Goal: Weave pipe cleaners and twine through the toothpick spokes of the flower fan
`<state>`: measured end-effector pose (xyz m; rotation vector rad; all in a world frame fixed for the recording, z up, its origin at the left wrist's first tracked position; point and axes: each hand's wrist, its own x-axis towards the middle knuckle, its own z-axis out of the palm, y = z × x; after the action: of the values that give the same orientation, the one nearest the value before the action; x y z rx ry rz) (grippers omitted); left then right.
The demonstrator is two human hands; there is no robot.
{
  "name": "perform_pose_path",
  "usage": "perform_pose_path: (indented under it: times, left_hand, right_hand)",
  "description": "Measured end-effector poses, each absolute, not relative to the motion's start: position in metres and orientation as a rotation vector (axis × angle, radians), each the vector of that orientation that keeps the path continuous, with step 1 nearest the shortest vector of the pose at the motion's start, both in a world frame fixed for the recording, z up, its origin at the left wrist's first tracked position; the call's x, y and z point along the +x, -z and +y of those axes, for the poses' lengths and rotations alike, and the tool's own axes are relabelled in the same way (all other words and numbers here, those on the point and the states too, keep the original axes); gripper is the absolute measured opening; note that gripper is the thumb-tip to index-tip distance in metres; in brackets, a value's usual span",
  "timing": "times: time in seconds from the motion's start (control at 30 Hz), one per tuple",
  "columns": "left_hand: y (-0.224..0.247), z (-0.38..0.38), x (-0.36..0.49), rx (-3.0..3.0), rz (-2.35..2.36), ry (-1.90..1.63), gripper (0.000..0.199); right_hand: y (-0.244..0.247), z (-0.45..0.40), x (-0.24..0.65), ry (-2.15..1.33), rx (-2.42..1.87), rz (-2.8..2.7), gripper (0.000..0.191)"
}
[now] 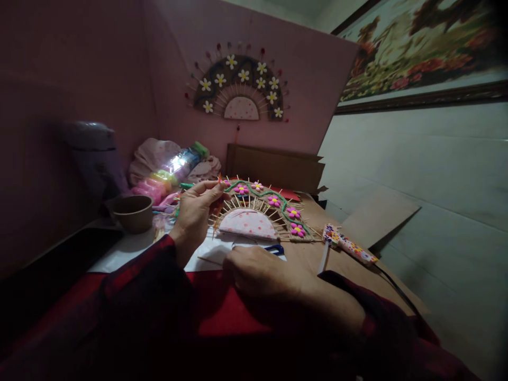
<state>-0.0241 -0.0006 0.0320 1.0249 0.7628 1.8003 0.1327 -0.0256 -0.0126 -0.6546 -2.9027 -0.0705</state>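
Note:
My left hand (196,211) is raised in front of the left part of a half-round craft fan (291,211). Its thumb and fingers pinch a thin orange strand (219,180), whose wispy orange ends hang below the hand. The fan has thin wooden sticks, pink clay flowers, a wavy green cord and a dotted pink half-circle. Lower and to the right, my right hand (257,271) is closed, its fingertips turned away from view. A thin stick (210,260) shows beside it; whether the hand grips it I cannot tell. Just beyond lie blue-handled scissors (274,249).
A brown cup (133,213) and bags of coloured clay (166,177) stand at left, near a dark phone-like slab (79,254). At right lies a flower-patterned glue gun (349,244) with its cord. A finished fan (240,82) hangs on the pink board behind cardboard (273,164).

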Motion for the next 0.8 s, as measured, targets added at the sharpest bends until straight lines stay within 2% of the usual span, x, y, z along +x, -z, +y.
perform_pose_path:
  times: [0.33,0.6,0.8]
  left_hand:
    - [-0.028,0.017,-0.03,1.056,0.828,-1.796,0.015]
    - [-0.027,0.031,-0.035,1.088,0.906,-1.698,0.016]
    - [-0.017,0.024,-0.036,1.179,0.949,-1.654,0.021]
  right_hand:
    - [0.021,-0.024,0.129,0.321,-0.629,-2.845,0.015]
    - [0.025,-0.015,0.133,0.201,-0.67,-2.828,0.014]
    - [0.025,-0.017,0.131,0.315,-0.598,-2.827,0.012]
